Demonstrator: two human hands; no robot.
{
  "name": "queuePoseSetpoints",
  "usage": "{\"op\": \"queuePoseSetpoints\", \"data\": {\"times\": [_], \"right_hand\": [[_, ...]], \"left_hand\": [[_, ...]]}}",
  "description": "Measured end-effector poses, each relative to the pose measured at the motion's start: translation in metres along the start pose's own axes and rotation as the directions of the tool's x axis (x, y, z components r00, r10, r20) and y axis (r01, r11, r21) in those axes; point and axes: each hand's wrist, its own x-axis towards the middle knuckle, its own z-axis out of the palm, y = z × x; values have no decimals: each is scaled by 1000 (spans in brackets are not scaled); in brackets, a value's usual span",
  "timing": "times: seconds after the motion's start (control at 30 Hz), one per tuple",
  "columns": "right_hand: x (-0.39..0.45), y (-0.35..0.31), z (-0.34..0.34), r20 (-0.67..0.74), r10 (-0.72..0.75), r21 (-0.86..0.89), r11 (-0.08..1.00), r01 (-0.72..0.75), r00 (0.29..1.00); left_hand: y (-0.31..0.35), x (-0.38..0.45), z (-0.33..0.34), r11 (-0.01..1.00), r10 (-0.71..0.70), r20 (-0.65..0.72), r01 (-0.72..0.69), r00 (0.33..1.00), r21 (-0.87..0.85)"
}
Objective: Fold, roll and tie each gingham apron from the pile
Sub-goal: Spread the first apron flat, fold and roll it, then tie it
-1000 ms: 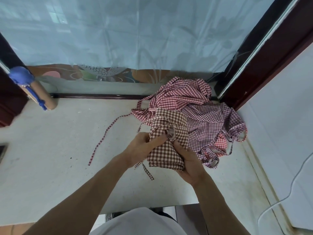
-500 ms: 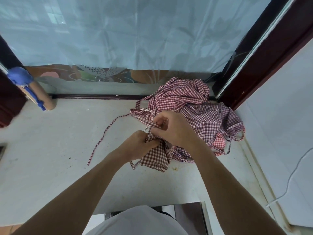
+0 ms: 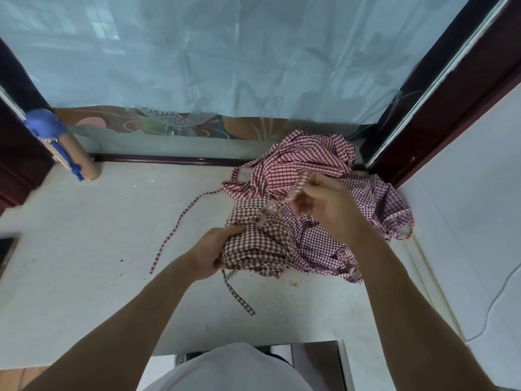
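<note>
A brown-and-white gingham apron (image 3: 258, 244) lies bunched in a rough bundle at the front of the pile. My left hand (image 3: 210, 253) grips its left edge. My right hand (image 3: 328, 206) is raised above it, pinching the apron's strap (image 3: 296, 190), which runs taut down to a knot on top of the bundle. Another strap end (image 3: 239, 296) trails from under the bundle toward me. Behind and to the right sits the pile of red and purple gingham aprons (image 3: 304, 165), with one long red tie (image 3: 180, 224) stretched out to the left across the table.
The pale table (image 3: 84, 249) meets a glass panel with a dark rail at the back. A cardboard tube with a blue glove and blue cord (image 3: 70, 156) leans at the back left. A white wall and a thin white cable (image 3: 496, 303) are on the right.
My right hand has lifted up and to the right, drawing the strap taut from the bundle. My left hand has shifted down to the bundle's left edge, and the bundle now lies flatter.
</note>
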Motion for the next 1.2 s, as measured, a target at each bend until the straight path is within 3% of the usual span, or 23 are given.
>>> {"op": "queuePoseSetpoints", "data": {"times": [0.07,0.17,0.3,0.43,0.5,0.57,0.67,0.73,0.83,0.97,1.2], "right_hand": [[-1,5,-10,-42,-22,-95,995,18,999],[0,15,-14,-35,-60,-485,874,35,998],[-7,24,2,99,-7,-599,798,65,995],[-13,36,22,191,36,-821,553,140,981],[-13,51,28,206,-20,-898,394,197,978],[-14,66,31,207,-140,-919,310,242,968],[-15,78,30,94,-339,-860,445,248,936],[-15,79,30,-33,-485,-812,523,259,874],[-14,82,37,-155,-618,-812,525,257,771],[-9,88,41,-223,-683,-819,519,246,696],[5,77,24,-494,-633,-705,693,152,595]], "left_hand": [[1,1,-2,999,2,-25,-4,1000,-46],[3,3,0,999,32,25,-33,999,9],[10,3,11,976,131,96,-145,987,163],[23,-7,26,924,206,152,-243,967,294],[29,-10,31,912,235,143,-269,961,311],[36,-14,32,879,294,128,-321,947,352],[44,-16,29,836,382,114,-395,917,381],[48,-15,28,793,446,111,-450,888,411],[50,-15,31,756,516,96,-505,851,416],[52,-18,40,647,620,85,-569,780,507],[46,-26,49,613,714,-18,-612,700,500]]}}
